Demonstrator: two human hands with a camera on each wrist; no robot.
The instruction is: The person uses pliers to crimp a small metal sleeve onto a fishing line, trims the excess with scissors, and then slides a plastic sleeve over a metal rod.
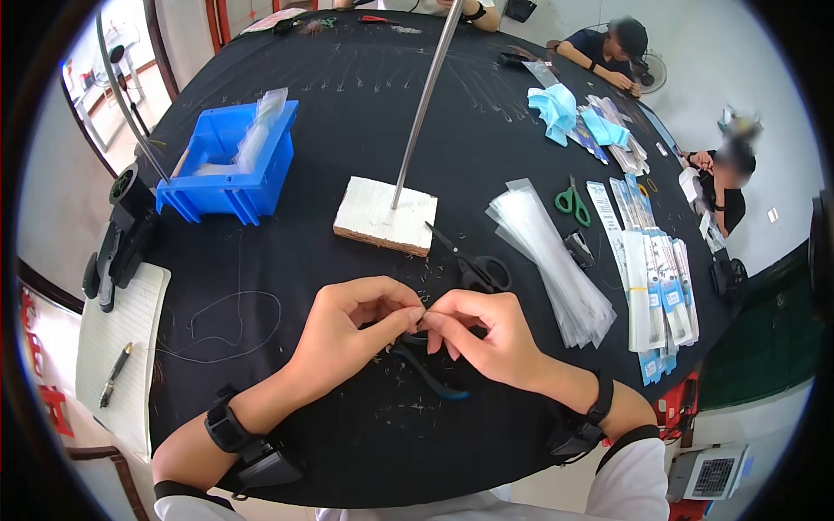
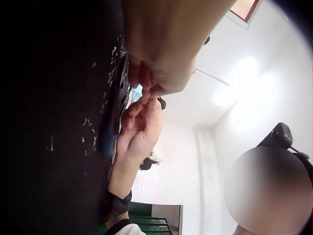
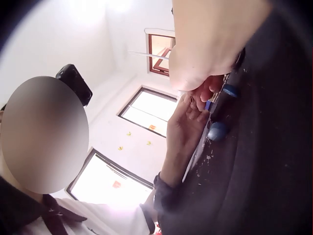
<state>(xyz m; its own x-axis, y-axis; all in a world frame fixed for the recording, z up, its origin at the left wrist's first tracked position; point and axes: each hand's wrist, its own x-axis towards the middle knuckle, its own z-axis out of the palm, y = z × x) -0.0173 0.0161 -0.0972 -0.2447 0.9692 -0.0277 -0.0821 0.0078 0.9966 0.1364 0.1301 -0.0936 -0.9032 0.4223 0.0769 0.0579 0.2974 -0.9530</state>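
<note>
My left hand (image 1: 352, 330) and right hand (image 1: 495, 334) meet fingertip to fingertip above the black cloth, each pinching at a tiny item too small to make out. Beneath them lies a tool with dark blue handles (image 1: 434, 380), partly covered by the fingers. Its blue handle ends (image 3: 217, 131) also show in the right wrist view, below the hands. Black scissors (image 1: 483, 273) rest just beyond the right hand. In the left wrist view the right hand (image 2: 142, 132) has its thumb and forefinger together; the left hand (image 3: 183, 132) does likewise in the right wrist view.
A white block (image 1: 373, 213) holds an upright metal rod (image 1: 421, 113). Left are a blue bin (image 1: 278, 174), stapler, looped thread, notebook (image 1: 122, 330) and pen. Clear sleeves (image 1: 556, 269), green scissors (image 1: 573, 204) and packets (image 1: 665, 295) lie right. Small clippings dot the cloth. Other people sit around the table.
</note>
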